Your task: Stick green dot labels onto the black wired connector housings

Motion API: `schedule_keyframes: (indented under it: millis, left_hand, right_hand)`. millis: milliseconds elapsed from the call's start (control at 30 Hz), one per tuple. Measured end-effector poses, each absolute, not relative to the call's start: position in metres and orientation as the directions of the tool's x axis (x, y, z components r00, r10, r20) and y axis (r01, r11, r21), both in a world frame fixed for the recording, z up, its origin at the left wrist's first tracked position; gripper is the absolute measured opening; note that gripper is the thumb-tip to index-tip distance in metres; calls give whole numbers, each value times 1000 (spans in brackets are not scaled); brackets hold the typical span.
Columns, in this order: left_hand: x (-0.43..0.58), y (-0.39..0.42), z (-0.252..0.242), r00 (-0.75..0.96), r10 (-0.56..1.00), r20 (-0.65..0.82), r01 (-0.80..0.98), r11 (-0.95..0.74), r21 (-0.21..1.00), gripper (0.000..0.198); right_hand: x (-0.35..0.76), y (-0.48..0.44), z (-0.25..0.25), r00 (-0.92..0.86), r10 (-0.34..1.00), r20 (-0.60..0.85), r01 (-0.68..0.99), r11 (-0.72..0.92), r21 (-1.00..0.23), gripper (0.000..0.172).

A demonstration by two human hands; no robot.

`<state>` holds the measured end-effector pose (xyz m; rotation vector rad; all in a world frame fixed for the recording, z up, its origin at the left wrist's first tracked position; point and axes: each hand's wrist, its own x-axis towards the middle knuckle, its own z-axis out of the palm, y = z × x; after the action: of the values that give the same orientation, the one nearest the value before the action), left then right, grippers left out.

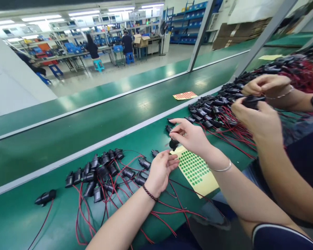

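My right hand [194,137], a metal bangle on its wrist, pinches a small black plastic part [174,144] between thumb and fingers. My left hand [161,168] is just below and left of it, palm up, fingers apart and holding nothing. Beside both hands lies a yellow sheet of green dot stickers [194,166], partly covered by my right forearm. Left of my left hand sits a group of black cylindrical parts [103,172] with red and dark wires. One more black part [46,197] lies alone farther left.
A co-worker's hands [266,114] hold a black part on the right, beside a large pile of wired parts [208,111]. A sheet of red stickers [185,95] lies on the green belt [143,106] beyond the metal rail. People sit at benches in the background.
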<state>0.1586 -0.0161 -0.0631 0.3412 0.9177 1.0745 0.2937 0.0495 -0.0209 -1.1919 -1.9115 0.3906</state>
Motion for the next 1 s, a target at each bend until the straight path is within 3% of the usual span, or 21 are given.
schedule_keyframes:
  millis: [100, 167, 267, 333, 467, 567, 667, 1000]
  left_hand:
    - [134, -9, -43, 257, 859, -443, -706, 480, 520, 27]
    - [110, -5, -29, 233, 904, -359, -771, 396, 498, 30]
    - [69, -5, -9, 69, 973, -221, -809, 184, 558, 16]
    - [42, -9, 1, -42, 993, -106, -766, 36, 641, 17]
    - [3, -23, 6, -217, 967, 131, -565, -234, 791, 47]
    - [-12, -30, 3, -350, 900, 259, -307, -372, 876, 57]
    - [-20, -35, 0, -423, 854, 304, -150, -397, 906, 60]
    - [-33, -32, -1, -254, 960, 120, -485, -233, 843, 83]
  right_hand:
    - [271, 26, 4, -316, 766, 559, 539, 630, -559, 35]
    - [253, 11, 13, -426, 672, 606, 492, 734, -468, 35]
    - [226, -5, 19, -570, 531, 627, 429, 843, -325, 35]
    - [210, -8, 24, -629, 480, 611, 379, 876, -298, 39]
    - [181, -3, 41, -563, 499, 659, 259, 863, -433, 42]
    - [159, 5, 51, -422, 546, 723, 160, 830, -534, 24]
    - [137, 13, 47, -398, 610, 685, 91, 770, -632, 13]
    - [109, 26, 23, -450, 726, 519, 5, 584, -812, 23]
